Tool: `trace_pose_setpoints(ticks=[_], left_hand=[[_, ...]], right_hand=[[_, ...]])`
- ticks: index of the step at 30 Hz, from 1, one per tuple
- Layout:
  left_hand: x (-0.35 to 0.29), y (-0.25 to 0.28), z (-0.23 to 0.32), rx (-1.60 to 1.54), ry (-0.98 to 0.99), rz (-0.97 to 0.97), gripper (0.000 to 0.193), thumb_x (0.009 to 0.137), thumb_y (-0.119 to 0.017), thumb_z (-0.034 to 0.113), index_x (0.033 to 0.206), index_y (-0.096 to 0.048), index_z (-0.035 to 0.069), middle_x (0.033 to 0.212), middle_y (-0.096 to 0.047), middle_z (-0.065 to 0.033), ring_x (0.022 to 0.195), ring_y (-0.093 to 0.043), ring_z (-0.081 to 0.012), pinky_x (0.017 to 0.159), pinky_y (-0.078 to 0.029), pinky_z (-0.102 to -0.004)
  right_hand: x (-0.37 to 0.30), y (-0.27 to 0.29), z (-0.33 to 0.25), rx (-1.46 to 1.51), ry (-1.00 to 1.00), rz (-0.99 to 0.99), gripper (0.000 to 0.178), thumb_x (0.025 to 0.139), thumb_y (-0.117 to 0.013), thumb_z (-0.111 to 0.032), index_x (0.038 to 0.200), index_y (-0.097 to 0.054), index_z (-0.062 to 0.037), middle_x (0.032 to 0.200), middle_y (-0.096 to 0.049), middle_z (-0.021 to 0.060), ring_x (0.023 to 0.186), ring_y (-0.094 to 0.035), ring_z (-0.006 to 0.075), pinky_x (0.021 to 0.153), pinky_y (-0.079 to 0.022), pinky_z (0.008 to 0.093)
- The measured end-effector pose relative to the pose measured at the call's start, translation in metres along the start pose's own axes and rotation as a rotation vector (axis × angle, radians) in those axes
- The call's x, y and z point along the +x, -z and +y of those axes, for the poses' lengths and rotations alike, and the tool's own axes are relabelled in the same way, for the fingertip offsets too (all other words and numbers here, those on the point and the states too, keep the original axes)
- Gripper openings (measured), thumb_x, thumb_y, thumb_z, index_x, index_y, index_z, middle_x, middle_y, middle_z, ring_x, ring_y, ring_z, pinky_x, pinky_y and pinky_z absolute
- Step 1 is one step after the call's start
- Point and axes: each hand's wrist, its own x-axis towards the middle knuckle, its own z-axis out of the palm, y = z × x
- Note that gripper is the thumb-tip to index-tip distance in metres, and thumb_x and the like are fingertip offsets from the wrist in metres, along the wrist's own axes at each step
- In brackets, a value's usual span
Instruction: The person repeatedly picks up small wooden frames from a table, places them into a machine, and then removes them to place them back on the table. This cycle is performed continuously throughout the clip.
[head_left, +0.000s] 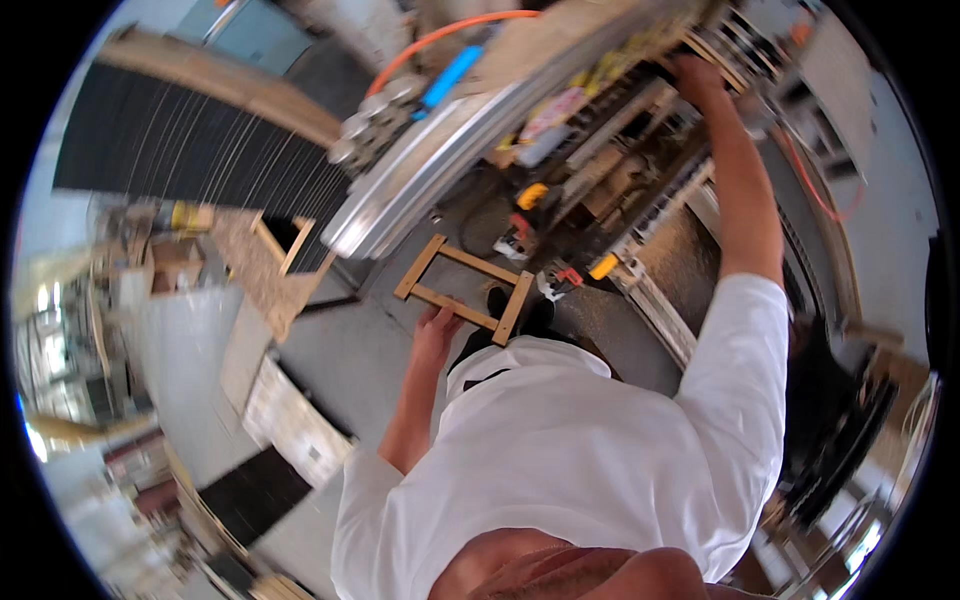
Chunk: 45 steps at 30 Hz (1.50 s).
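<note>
My left hand (437, 322) is closed on one long rail of a small wooden frame (514, 308). The frame is a rectangle of light brown strips with its middle open, held out in front of my waist. My right arm stretches far forward and to the right. At its end, my right hand (698, 80) is up against pale wooden strips (716, 62) at the far end of a long machine (610, 200). Its fingers are in shadow and partly hidden, so their grip does not show.
Clamp-like fittings with yellow and red parts (560, 278) stick out of the machine toward me. A silver metal beam (400, 190) runs along its left. Farther left stands a stack of dark panels (200, 140). An orange hose (440, 38) curves behind, and sawdust (665, 265) covers part of the machine.
</note>
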Motion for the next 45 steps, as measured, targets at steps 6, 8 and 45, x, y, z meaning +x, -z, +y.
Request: trace_pose_setpoints(ticks=[6,8,45], left_hand=[[0.001,0.025,-0.007,-0.036,-0.016,0.119,0.034,0.093,-0.058,0.018,0.122,-0.056,0.000,0.116,-0.063,-0.0099,0.105,-0.061,-0.0193,0.094,-0.047,-0.0319],[-0.008,0.035,-0.013,-0.049,-0.050,0.182,0.033,0.093,-0.057,0.017,0.122,-0.056,0.001,0.117,-0.063,-0.0093,0.105,-0.061,-0.0198,0.094,-0.048,-0.0329],[0.214,0.398,0.330,0.596,-0.403,0.632,0.030,0.088,-0.063,0.020,0.104,-0.068,-0.005,0.087,-0.071,-0.0159,0.084,-0.069,-0.0199,0.071,-0.056,-0.0352]], right_hand=[[0.002,-0.015,0.029,-0.210,0.017,-0.028,0.025,0.082,-0.062,-0.016,0.107,-0.063,-0.0147,0.105,-0.068,0.0099,0.100,-0.065,0.0318,0.082,-0.052,0.0455],[0.001,0.014,-0.006,-0.173,-0.001,-0.132,0.026,0.083,-0.062,-0.018,0.108,-0.062,-0.0153,0.105,-0.068,0.0111,0.101,-0.064,0.0342,0.082,-0.051,0.0482],[-0.304,0.131,-0.402,0.863,-0.199,0.094,0.014,0.087,-0.067,-0.002,0.100,-0.063,0.0023,0.107,-0.067,0.0122,0.083,-0.062,0.0147,0.075,-0.051,0.0282]])
